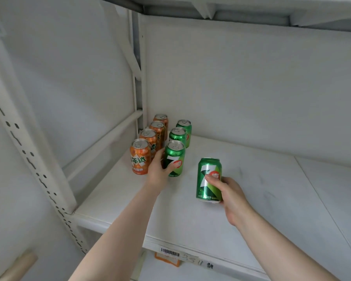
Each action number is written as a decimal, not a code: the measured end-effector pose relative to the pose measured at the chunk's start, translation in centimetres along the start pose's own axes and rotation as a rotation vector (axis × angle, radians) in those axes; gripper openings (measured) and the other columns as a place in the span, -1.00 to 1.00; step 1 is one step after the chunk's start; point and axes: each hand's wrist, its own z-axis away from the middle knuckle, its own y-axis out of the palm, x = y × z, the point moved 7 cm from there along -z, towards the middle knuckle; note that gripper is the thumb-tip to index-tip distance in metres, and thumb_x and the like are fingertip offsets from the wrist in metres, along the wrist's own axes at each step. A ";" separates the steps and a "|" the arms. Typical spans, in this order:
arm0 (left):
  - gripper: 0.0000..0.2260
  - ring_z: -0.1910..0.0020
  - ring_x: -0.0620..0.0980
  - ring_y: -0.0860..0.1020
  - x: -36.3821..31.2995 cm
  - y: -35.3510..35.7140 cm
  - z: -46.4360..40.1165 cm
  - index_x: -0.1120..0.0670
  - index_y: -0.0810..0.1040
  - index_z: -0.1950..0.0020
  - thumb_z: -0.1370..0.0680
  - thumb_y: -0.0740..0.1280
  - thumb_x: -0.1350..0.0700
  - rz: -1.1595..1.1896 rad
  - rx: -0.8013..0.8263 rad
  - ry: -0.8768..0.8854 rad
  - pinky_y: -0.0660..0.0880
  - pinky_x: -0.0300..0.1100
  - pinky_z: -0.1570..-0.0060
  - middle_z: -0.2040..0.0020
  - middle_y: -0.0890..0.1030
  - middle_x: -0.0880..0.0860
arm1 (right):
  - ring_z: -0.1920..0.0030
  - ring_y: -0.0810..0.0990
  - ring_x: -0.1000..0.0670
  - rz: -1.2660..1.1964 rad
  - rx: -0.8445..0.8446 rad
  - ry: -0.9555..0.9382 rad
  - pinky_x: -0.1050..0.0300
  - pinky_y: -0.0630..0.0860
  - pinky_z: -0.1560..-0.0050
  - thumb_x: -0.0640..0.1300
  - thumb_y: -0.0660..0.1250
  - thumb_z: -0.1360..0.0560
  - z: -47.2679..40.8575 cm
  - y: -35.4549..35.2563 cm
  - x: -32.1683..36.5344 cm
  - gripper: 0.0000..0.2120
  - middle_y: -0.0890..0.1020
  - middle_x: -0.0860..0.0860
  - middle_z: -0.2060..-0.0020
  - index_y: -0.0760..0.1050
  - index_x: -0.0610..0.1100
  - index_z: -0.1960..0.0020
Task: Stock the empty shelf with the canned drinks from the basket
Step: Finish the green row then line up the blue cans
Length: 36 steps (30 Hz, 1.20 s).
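The right hand (pixel 230 194) gripped a green can (pixel 209 179), upright at 5 o'clock from the front row can (pixel 174 158) clasped by the left hand (pixel 158 169) on the shelf (pixel 251 199).

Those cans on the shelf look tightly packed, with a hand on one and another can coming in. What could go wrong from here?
1. The left hand sits between the front orange can and the front green can; pulling out carelessly could topple either into its row.
2. The right hand holds the fourth green can low and tilted, so it might tip when set down.
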 end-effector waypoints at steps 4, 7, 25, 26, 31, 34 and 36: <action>-0.41 -0.35 -0.14 0.38 0.5 0.5 -0.7 -0.01 0.23 -0.51 -0.52 0.38 0.10 0.021 0.059 0.044 0.33 -0.28 -0.30 -0.37 0.41 -0.14 | 0.00 0.68 -0.09 0.000 0.016 -0.013 0.03 0.58 -0.02 0.01 0.59 -0.22 -1.0 1.0 0.1 -0.40 0.68 -0.15 -0.01 0.51 -0.21 -0.17; -0.37 -0.38 -0.16 0.32 0.7 0.6 -1.3 -0.07 0.13 -0.54 -0.55 0.34 0.12 0.007 0.100 0.048 0.30 -0.24 -0.36 -0.45 0.33 -0.12 | 0.00 0.68 -0.09 -0.011 0.015 -0.013 0.04 0.58 0.00 0.00 0.59 -0.22 -1.6 1.4 -0.2 -0.39 0.68 -0.15 -0.01 0.51 -0.21 -0.17; -0.36 -0.49 -0.14 0.11 0.5 0.3 -1.7 0.01 0.00 -0.57 -0.58 0.26 0.01 -0.127 0.147 0.063 0.12 -0.17 -0.47 -0.54 0.16 -0.07 | -0.02 0.66 -0.10 -0.068 0.004 -0.019 -0.02 0.58 -0.07 -0.08 0.60 -0.21 -2.1 3.0 -0.9 -0.34 0.64 -0.16 -0.07 0.45 -0.22 -0.23; -0.38 -0.49 -0.12 0.14 0.2 0.2 -1.0 0.05 0.01 -0.57 -0.60 0.23 0.01 -0.104 0.121 0.033 0.14 -0.27 -0.43 -0.53 0.18 -0.06 | -0.01 0.65 -0.08 -0.079 0.006 -0.027 0.03 0.57 -0.02 -0.16 0.56 -0.28 -1.9 3.2 -0.8 -0.42 0.63 -0.15 -0.06 0.43 -0.22 -0.23; -0.56 -0.27 -0.15 0.30 -1.0 -0.9 3.8 0.17 0.22 -0.49 -0.65 0.11 0.01 -0.025 0.070 -0.106 0.20 -0.44 -0.07 -0.40 0.36 0.05 | 0.04 0.62 0.03 -0.046 0.030 -0.108 0.19 0.52 0.10 -0.35 0.49 -0.35 -1.2 5.7 -0.8 -0.49 0.63 -0.11 -0.05 0.36 -0.17 -0.21; -0.61 -0.36 0.00 0.35 -0.9 -2.6 5.0 0.08 0.32 -0.44 -0.64 0.11 -0.04 -0.024 0.035 -0.123 0.21 -0.38 -0.15 -0.37 0.42 0.00 | -0.06 0.61 -0.04 -0.007 0.032 -0.163 0.09 0.55 -0.04 -0.38 0.50 -0.32 -1.4 7.8 -1.4 -0.44 0.61 -0.11 -0.09 0.34 -0.15 -0.21; -0.80 -0.15 -0.07 0.40 -1.4 -3.4 5.2 -0.05 0.45 -0.20 -0.64 0.13 -0.01 -0.030 0.016 -0.103 0.29 -0.51 0.04 -0.08 0.50 -0.19 | -0.08 0.59 -0.03 0.034 0.016 -0.218 0.04 0.54 -0.11 -0.38 0.53 -0.30 -1.6 9.1 -1.5 -0.44 0.59 -0.08 -0.08 0.34 -0.13 -0.17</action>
